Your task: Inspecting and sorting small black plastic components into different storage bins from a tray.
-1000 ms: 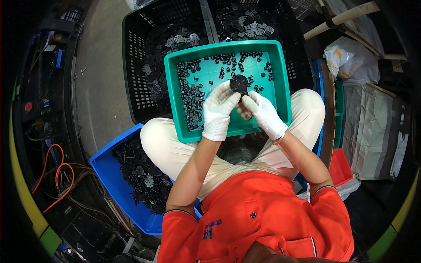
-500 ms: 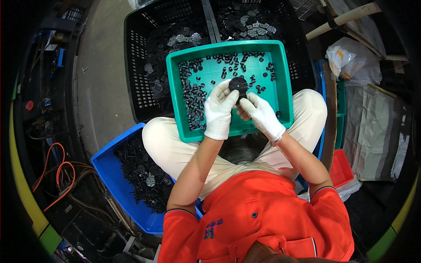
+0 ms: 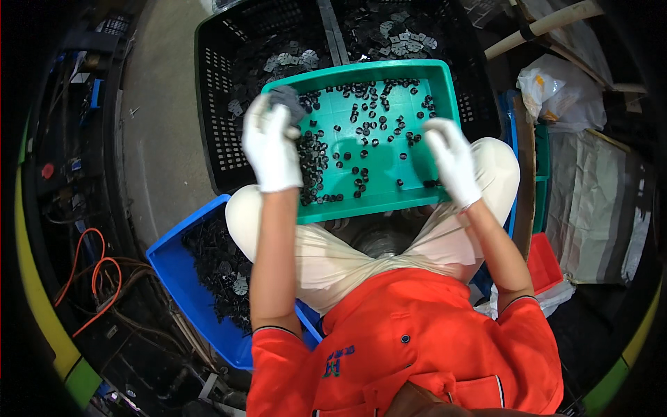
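My left hand (image 3: 272, 146), in a white glove, is over the left rim of the green tray (image 3: 375, 208). Its fingers grip a flat dark plastic part (image 3: 286, 104), smeared by motion. Over the right side of the tray is my gloved right hand (image 3: 453, 158), fingers stretched forward and slightly blurred, with nothing visible in them. Many small round black pieces (image 3: 314, 163) lie in the tray, heaped thickest along its left side and scattered across the rest. The tray rests between my knees, against a black crate.
The black slotted crate (image 3: 215, 118), divided in the middle, holds flat dark plates behind the tray. A blue bin (image 3: 187, 278) full of black parts stands at my left. To the right are a red bin (image 3: 544, 264), plastic bags (image 3: 556, 94) and a wooden pole (image 3: 545, 28).
My hands have drawn apart. The left carried the dark part leftward to the tray's rim, while the right moved to the right. More small pieces lie in the tray's middle.
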`<state>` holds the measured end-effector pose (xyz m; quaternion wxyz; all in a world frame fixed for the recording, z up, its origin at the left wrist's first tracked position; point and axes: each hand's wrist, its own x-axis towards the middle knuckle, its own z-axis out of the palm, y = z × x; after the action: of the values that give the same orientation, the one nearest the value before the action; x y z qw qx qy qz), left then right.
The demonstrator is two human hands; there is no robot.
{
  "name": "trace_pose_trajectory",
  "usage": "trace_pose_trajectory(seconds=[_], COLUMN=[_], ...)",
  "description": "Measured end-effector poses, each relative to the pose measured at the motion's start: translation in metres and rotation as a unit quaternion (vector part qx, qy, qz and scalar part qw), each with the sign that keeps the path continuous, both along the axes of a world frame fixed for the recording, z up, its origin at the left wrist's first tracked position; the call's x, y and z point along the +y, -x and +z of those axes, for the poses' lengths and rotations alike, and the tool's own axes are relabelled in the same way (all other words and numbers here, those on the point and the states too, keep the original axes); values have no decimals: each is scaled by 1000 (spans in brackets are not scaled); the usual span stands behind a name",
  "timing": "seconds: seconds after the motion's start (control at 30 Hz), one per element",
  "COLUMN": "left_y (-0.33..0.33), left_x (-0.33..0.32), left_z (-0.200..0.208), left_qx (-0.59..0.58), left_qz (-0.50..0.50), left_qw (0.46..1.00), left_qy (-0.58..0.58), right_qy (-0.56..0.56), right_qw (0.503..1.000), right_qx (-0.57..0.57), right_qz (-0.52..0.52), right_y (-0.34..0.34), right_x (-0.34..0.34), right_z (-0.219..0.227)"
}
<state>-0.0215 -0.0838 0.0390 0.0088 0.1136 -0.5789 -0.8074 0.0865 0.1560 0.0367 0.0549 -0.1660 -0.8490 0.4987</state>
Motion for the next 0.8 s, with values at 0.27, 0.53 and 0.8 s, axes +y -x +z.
trace_pose_trajectory(seconds=[0.27,0.53,0.8], left_y=[78,80,66], left_x=[-87,-91,-69], left_z=[-53,-77,-44], left_qx=[-57,-195,-274], left_qz=[81,-30,-249], left_qw=[969,949,895], left_qy=[225,246,248], right_qy=[-24,92,213], right_qw=[994,985,959], right_qx=[-6,-132,-177], right_qz=[-110,-61,-69], right_y=[16,19,28], right_x=[47,83,86], right_z=[-31,-65,-43])
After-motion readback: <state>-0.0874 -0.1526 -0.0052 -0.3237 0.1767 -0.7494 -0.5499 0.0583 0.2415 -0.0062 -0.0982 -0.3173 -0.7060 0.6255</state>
